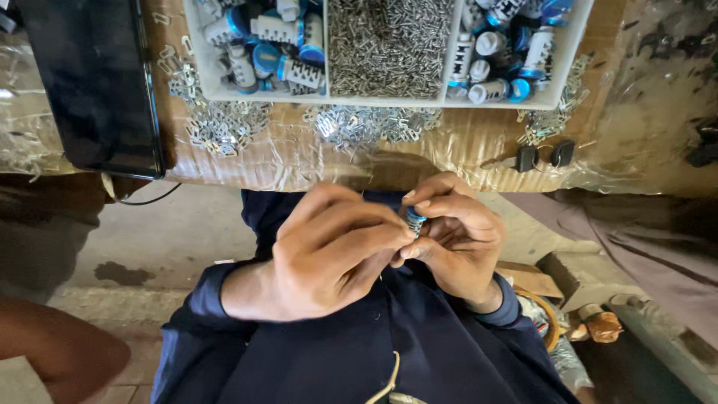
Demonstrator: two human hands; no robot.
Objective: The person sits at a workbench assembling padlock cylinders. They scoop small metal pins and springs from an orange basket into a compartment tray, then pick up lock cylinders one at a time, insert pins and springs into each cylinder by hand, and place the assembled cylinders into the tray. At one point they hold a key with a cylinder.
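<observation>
1. The desk (464,146) runs across the top of your view, its surface wrapped in crinkled clear plastic over brown board.
2. A black flat slab (93,82), like a tablet or screen, lies on the desk's left end, with a thin cable hanging below it.
3. A white compartment tray (449,101) sits at the desk's far edge. Its left and right sections hold white cylinders with blue caps (280,49), and its middle section is heaped with small silvery metal pieces (389,45).
4. Loose metal clips (224,127) lie scattered on the desk just in front of the tray, and two small black parts (544,155) rest to the right.
5. Your left hand (329,251) is curled in front of your dark blue top, fingertips pinched together against the small cylinder.
6. Your right hand (456,239) is clenched round the same piece, thumb and forefinger closing on it.
7. The small blue-capped cylinder (414,220) sits between your two hands, well below the desk edge, mostly hidden by your fingers.
</observation>
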